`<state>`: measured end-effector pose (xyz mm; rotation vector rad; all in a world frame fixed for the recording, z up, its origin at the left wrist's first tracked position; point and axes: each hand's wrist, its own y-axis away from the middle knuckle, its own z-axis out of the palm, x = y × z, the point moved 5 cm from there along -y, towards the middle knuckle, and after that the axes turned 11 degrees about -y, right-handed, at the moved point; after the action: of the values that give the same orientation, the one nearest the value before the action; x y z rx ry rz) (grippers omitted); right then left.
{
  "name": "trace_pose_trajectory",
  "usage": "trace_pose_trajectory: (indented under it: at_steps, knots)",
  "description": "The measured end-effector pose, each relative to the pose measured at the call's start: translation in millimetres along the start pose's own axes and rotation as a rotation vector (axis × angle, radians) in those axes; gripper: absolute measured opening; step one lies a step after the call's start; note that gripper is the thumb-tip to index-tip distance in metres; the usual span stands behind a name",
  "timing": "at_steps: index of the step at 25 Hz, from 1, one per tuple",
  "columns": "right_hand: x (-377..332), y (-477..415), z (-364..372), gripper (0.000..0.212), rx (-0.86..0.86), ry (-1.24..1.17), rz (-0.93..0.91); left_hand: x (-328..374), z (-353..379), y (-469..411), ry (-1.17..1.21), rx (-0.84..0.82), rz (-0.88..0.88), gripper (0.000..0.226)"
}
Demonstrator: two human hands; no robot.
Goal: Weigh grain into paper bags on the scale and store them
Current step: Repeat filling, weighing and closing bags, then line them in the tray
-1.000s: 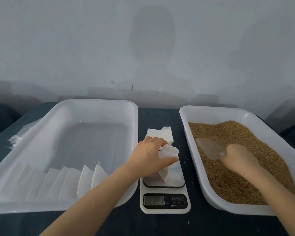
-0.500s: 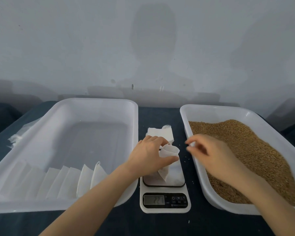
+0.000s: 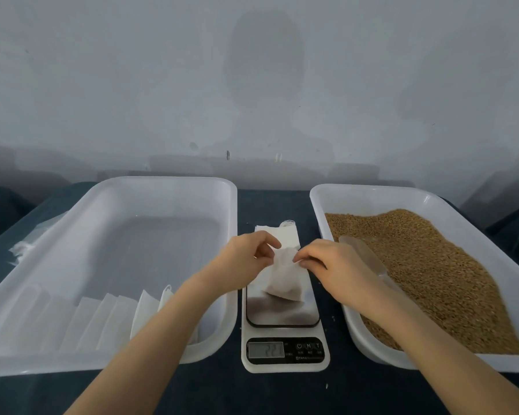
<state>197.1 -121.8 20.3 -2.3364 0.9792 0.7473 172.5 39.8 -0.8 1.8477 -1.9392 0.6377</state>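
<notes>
Paper mouth of the bag (image 3: 282, 283) is pinched by both left grip (image 3: 246, 262) and right grip (image 3: 327, 265), likely to close it, while it rests on the scale (image 3: 285, 354). The scoop (image 3: 363, 256) lies parked in the grain (image 3: 432, 265); stored bags (image 3: 108, 316) line the left tray (image 3: 162, 182).

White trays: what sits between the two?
Head view: the scale, a paper bag on it pinched by left hand and right hand, empty bags stacked behind.
</notes>
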Motion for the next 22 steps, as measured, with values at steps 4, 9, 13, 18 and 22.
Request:
trace_pose_trajectory:
  at_steps: [4, 9, 13, 18, 22]
  knots:
    - [4.4, 1.5, -2.5, 0.022, 0.049, -0.035, 0.002, 3.4, -2.3, 6.3, 0.012, 0.044, 0.010, 0.025]
    - [3.8, 1.6, -0.1, 0.029, 0.096, -0.080, -0.032, 1.8, -4.8, 11.3, 0.007, 0.048, -0.004, 0.029]
    - [4.7, 2.2, 2.6, 0.030, 0.114, -0.087, -0.052, 2.1, 5.2, 11.5, -0.139, 0.000, 0.022, 0.032]
    - [7.0, 4.3, 2.2, 0.029, 0.172, -0.127, -0.067, -0.8, 4.0, 10.1, -0.135, 0.057, -0.006, 0.014]
    - [13.6, 5.3, 7.3, 0.029, 0.152, -0.144, -0.027, -4.6, 3.5, 9.1, -0.145, 0.061, -0.029, 0.013]
